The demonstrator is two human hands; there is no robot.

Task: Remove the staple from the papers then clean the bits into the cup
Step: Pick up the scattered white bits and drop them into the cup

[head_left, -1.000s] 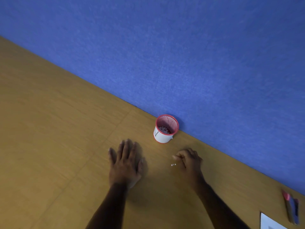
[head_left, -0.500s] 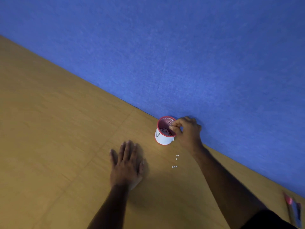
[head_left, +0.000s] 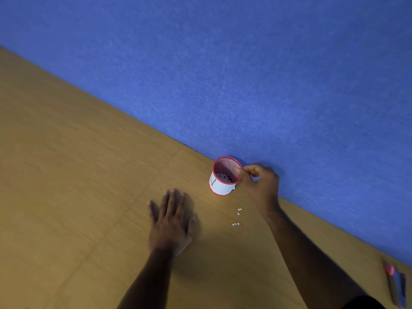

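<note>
Head view, right hand [head_left: 260,184] over cup [head_left: 224,177] rim

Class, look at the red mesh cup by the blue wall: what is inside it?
Inside the red mesh cup lies a heap of small pale bits at the bottom. The right hand's fingertips reach over the rim, covering part of the inside; whether they hold a bit cannot be seen.

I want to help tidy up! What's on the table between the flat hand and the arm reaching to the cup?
Little white bits lie there, loose on the table, seen from the head view.
</note>
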